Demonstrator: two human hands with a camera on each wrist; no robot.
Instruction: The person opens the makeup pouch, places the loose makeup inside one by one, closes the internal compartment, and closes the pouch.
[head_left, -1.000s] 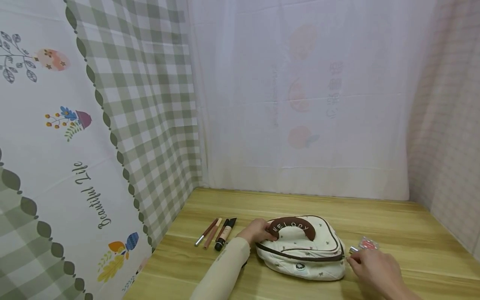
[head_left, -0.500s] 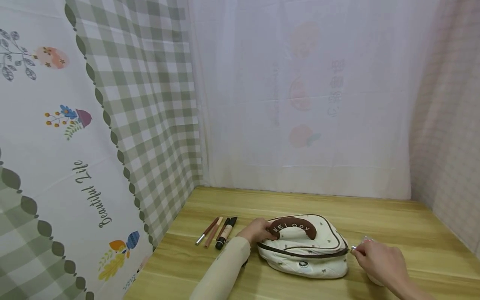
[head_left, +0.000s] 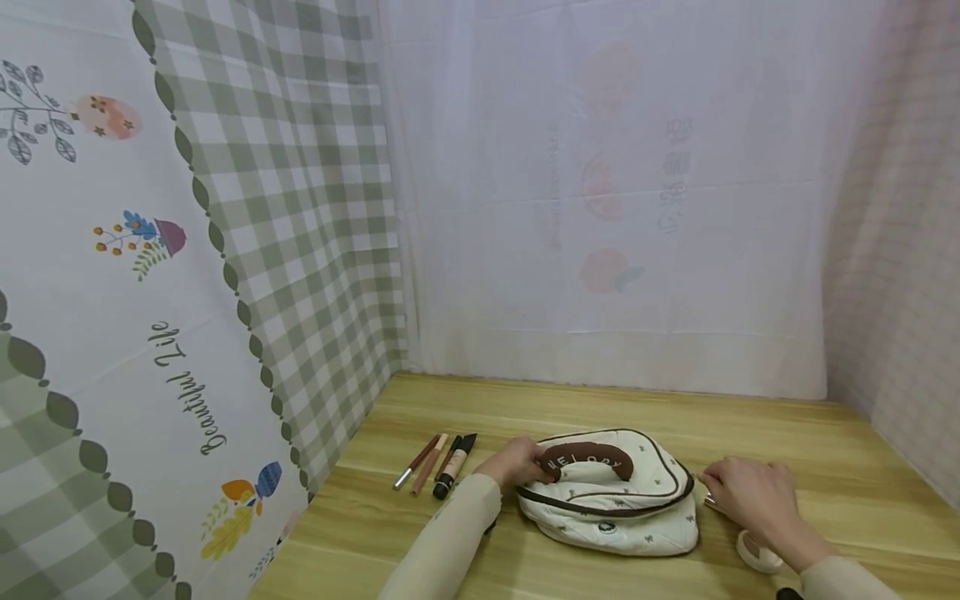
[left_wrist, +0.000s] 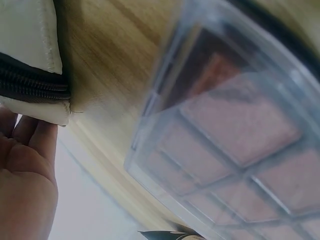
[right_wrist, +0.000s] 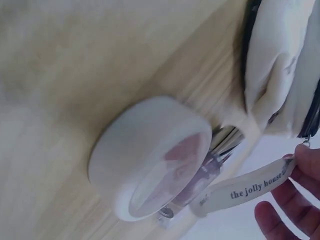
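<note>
A white, small-patterned cosmetic bag [head_left: 645,533] with dark brown piping and a brown handle lettered MELODY [head_left: 588,460] lies on the table. My left hand [head_left: 517,462] grips its left end; in the left wrist view the fingers [left_wrist: 44,142] reach behind the bag's edge, just below the dark zipper [left_wrist: 32,82]. At the opposite end, my right hand [head_left: 753,493] pinches the zipper pull. From it hangs a pale strap [right_wrist: 255,186] printed "the jolly house". The other right fingers are bent loosely.
A round white case [head_left: 757,554] with a clear window stands under my right forearm. Left of the bag lie slim cosmetic pencils [head_left: 423,467] and a black-capped tube [head_left: 453,467]. A clear-lidded makeup palette [left_wrist: 240,130] fills much of the left wrist view. Curtains surround the table.
My right hand has moved along the bag's right end, away from me, drawing the zipper pull round the corner. The round white case has come into view. My left hand has stayed put.
</note>
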